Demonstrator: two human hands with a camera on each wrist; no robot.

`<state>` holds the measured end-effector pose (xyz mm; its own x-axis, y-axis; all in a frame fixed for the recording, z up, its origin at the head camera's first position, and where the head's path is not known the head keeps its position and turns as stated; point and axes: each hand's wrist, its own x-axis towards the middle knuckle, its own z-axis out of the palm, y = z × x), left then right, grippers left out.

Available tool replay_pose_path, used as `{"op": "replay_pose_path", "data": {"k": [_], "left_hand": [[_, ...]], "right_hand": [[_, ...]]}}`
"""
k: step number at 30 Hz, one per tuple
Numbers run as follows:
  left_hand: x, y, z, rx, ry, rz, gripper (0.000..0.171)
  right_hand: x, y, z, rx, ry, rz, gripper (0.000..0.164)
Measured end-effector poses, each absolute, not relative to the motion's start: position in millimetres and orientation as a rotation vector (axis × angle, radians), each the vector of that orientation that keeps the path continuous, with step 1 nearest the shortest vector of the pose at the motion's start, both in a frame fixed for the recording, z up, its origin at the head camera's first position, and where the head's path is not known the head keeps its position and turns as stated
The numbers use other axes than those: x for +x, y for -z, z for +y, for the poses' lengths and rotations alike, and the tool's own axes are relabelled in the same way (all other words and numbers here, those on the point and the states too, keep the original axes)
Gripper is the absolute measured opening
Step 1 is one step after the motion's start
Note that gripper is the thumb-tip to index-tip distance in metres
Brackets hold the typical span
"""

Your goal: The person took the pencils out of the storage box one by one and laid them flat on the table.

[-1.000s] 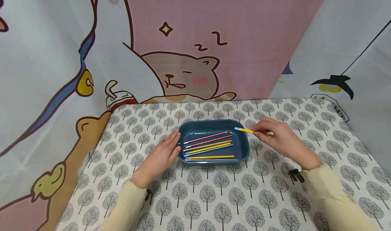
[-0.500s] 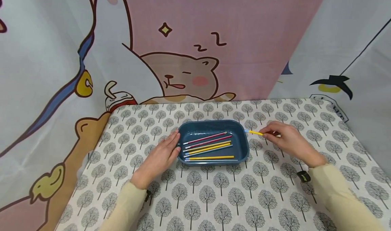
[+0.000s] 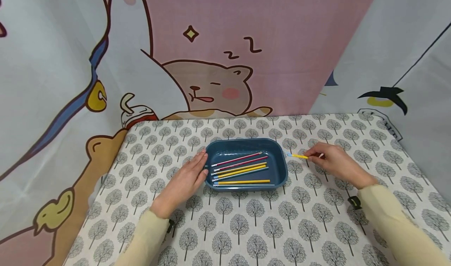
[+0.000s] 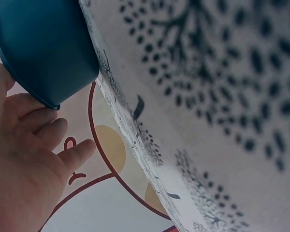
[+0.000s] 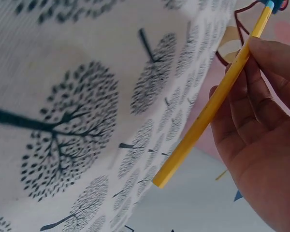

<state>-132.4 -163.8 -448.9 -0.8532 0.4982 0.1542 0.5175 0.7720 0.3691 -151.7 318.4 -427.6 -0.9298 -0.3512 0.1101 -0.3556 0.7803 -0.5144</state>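
My right hand [image 3: 334,162] pinches a yellow pencil [image 3: 298,156] just off the right end of a dark blue tray [image 3: 246,142]. Light blue marks the pencil's end towards the tray; in the right wrist view the pencil's [image 5: 203,123] other end is flat and points back past the palm. Against the tray's left end rests my left hand [image 3: 184,180], fingers fairly straight. The left wrist view shows those fingers [image 4: 36,118] at the tray's outer wall [image 4: 48,43]. Inside the tray lie several pencils: two red [image 3: 239,163], several yellow [image 3: 243,181] and a teal one [image 3: 243,173].
A tablecloth printed with trees [image 3: 239,223] covers the table around the tray. Behind it hangs a cartoon curtain [image 3: 282,54], with further fabric panels at left and right.
My right hand has drawn the yellow pencil rightwards, from over the tray's right rim to beyond it. The left hand and tray have stayed put.
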Motion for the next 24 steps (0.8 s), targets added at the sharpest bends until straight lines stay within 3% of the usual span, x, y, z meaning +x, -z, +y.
{"op": "replay_pose_path", "data": {"k": [24], "left_hand": [[-131.6,448.5,-163.1,-0.832,0.634,-2.890,0.056]], "right_hand": [[-166.8,452.0,337.0,0.566,-0.805,-3.106,0.016]]}}
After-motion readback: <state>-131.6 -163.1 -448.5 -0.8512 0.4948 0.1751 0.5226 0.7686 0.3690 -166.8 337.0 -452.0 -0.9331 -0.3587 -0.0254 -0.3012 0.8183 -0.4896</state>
